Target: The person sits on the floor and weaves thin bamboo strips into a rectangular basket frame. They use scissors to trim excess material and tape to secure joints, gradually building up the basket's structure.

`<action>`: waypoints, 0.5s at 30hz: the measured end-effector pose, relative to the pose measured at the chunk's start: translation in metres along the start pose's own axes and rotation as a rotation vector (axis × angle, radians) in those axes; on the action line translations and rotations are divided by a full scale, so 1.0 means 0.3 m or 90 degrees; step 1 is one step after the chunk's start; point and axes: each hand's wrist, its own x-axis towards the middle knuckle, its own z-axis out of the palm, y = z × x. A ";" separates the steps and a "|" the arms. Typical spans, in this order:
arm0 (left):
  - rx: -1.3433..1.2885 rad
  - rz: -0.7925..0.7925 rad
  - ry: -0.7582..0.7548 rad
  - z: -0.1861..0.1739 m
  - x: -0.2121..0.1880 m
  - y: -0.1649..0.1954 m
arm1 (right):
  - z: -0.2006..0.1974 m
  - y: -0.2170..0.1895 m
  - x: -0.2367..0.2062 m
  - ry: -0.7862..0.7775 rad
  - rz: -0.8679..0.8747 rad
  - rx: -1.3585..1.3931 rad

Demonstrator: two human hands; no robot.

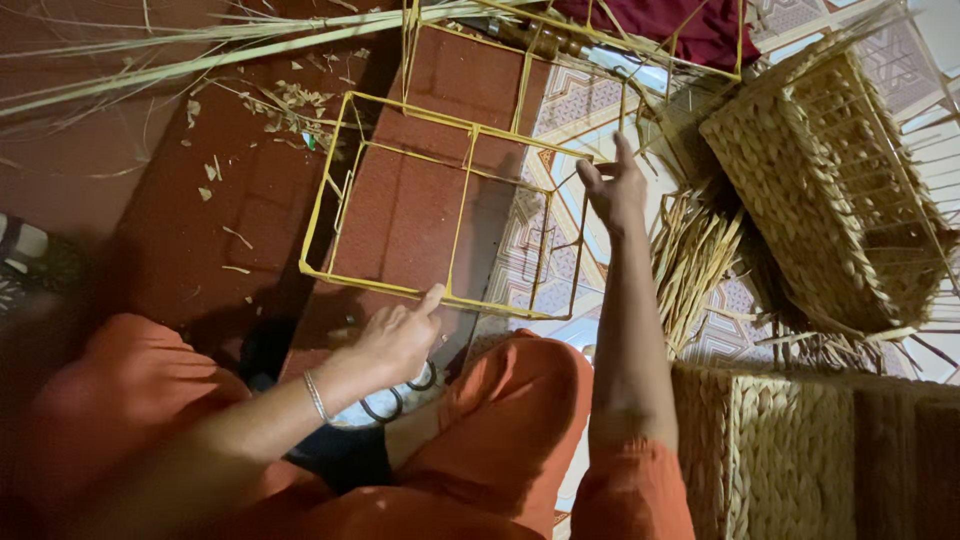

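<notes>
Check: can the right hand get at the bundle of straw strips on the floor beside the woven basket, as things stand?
Probably yes. The right hand is open at the wire frame's far corner, and the straw bundle lies just beside that forearm with nothing over it. The woven basket sits beyond, not in between.

The woven basket [820, 190] runs off the right edge; scissors [395, 400] lie half-hidden under the left hand [395, 340].

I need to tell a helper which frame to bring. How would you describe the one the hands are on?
Start at the red floor mat ahead of the knees. On it stands the yellow wire box frame, left hand at its near edge, right hand at its far corner. Unlike the woven baskets alongside, it is bare.
</notes>
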 end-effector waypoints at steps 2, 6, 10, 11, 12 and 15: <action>-0.084 0.006 0.016 -0.036 0.000 -0.015 | -0.047 -0.042 -0.114 0.102 -0.017 -0.043; -0.285 -0.048 -0.016 -0.097 -0.010 -0.042 | 0.000 -0.216 -0.473 0.161 -0.172 0.119; -0.329 0.077 0.102 -0.126 -0.015 -0.066 | 0.009 -0.434 -0.785 -0.134 -0.300 0.211; -0.342 0.112 0.133 -0.132 -0.020 -0.079 | 0.008 -0.478 -0.802 -0.161 -0.392 0.189; -0.355 0.147 0.167 -0.137 -0.023 -0.093 | 0.016 -0.519 -0.801 -0.138 -0.416 0.178; -0.335 0.122 0.135 -0.160 -0.027 -0.144 | 0.032 -0.600 -0.757 -0.078 -0.503 0.156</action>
